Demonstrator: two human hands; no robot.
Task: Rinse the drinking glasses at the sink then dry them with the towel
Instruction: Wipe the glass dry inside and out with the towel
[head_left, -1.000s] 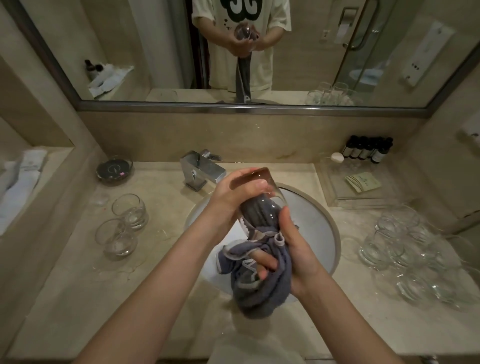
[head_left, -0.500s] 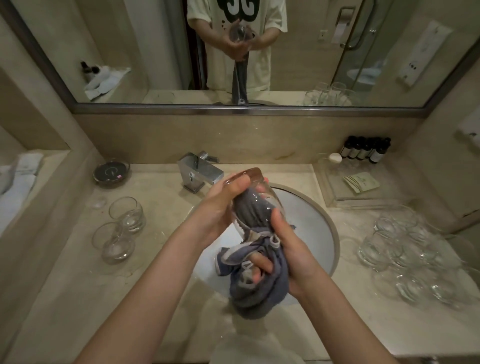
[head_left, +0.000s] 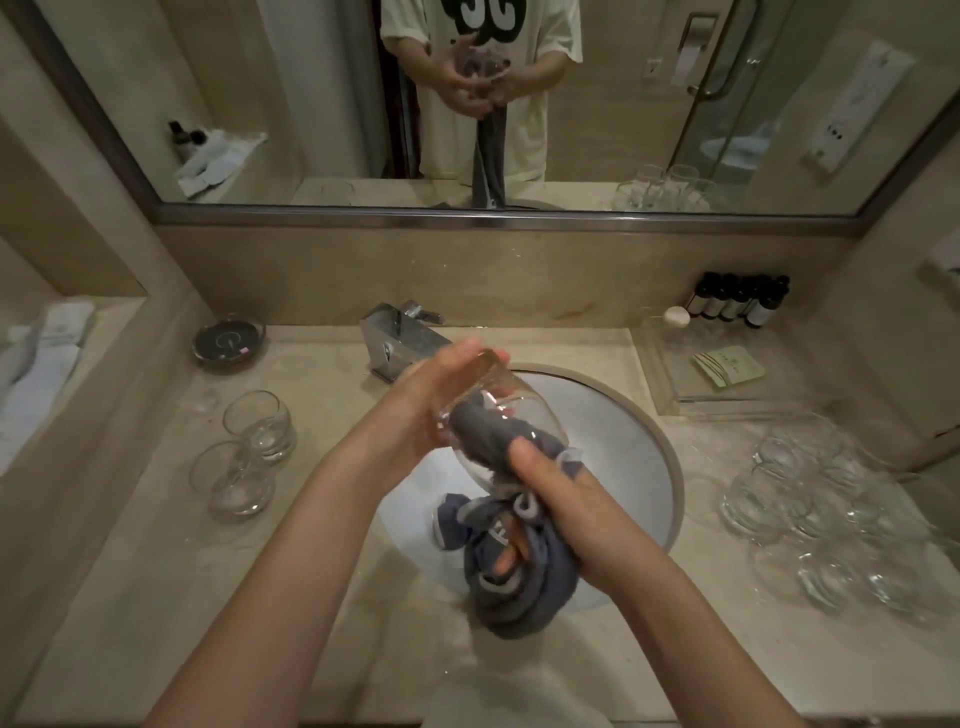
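Left hand (head_left: 436, 395) fingers grip the glass (head_left: 493, 415); right hand (head_left: 561, 499) fingers clutch the towel (head_left: 524, 582) stuffed inside.

The sink (head_left: 670, 467) sits in the middle of the desk (head_left: 130, 597), with the tap (head_left: 400, 343) behind it at its left. Above the sink, the left hand (head_left: 431, 400) holds a glass (head_left: 493, 410) on its side; the towel (head_left: 519, 566) is stuffed into it and hangs below from the right hand (head_left: 566, 509). Two glasses (head_left: 249, 462) stand left of the sink, a dish (head_left: 228, 343) behind them. A cluster of glasses (head_left: 831, 514) lies to the right, with a tray (head_left: 727, 374) and bottles (head_left: 737, 301) behind. The mirror (head_left: 311, 104) hangs above the back wall.
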